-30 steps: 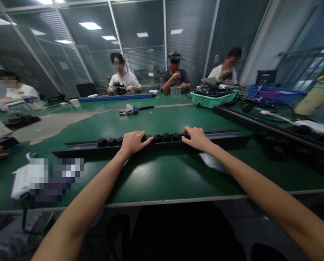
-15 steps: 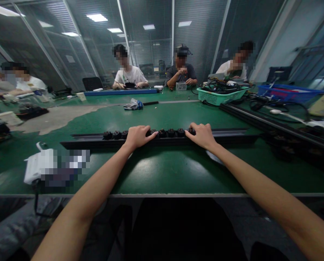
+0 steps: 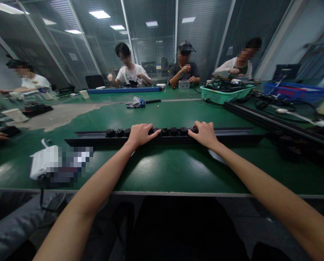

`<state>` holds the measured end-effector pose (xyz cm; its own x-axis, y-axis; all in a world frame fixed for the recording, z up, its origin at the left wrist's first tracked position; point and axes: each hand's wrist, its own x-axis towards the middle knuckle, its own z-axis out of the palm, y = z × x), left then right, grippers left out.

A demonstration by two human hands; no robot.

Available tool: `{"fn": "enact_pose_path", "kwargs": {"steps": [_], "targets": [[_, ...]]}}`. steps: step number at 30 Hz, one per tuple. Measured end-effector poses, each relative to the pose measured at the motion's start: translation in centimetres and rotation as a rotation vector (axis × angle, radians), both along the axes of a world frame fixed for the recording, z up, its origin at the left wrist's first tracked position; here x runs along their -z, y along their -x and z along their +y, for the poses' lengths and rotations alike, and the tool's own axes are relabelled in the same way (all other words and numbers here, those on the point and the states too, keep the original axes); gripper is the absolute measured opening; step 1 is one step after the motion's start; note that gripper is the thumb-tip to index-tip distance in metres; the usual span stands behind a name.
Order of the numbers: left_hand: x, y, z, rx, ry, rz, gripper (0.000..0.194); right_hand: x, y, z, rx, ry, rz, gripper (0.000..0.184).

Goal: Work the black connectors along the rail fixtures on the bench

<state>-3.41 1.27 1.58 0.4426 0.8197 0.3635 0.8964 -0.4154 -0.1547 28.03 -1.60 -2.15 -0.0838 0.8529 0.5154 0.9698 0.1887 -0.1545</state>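
Fingers (image 3: 153,132) spread and curved downward on both hands, no pinch showing! The left hand (image 3: 141,135) sits over the round black knobs (image 3: 173,131), with the right hand (image 3: 202,135) on the last of them. That row runs along a long black rail (image 3: 162,141) lying across the green counter (image 3: 173,170). Further out, a crumpled cloth bundle (image 3: 135,103) lies near a black stick (image 3: 153,101), a green plastic basket (image 3: 227,95) holds tangled cables, and three seated co-workers (image 3: 183,63) work across the counter.
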Motion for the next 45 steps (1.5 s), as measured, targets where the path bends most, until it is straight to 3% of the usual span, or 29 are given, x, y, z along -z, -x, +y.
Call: {"fn": "enact_pose_path", "kwargs": {"steps": [37,45], "targets": [[0.1,-0.2,0.3,-0.002,-0.005,-0.005,0.072,-0.4,0.2,0.0,0.018,0.044,0.058,0.022],[0.1,-0.1,0.4,0.012,-0.014,-0.013,0.073,-1.1,-0.1,-0.4,0.012,0.050,-0.068,0.029]]}}
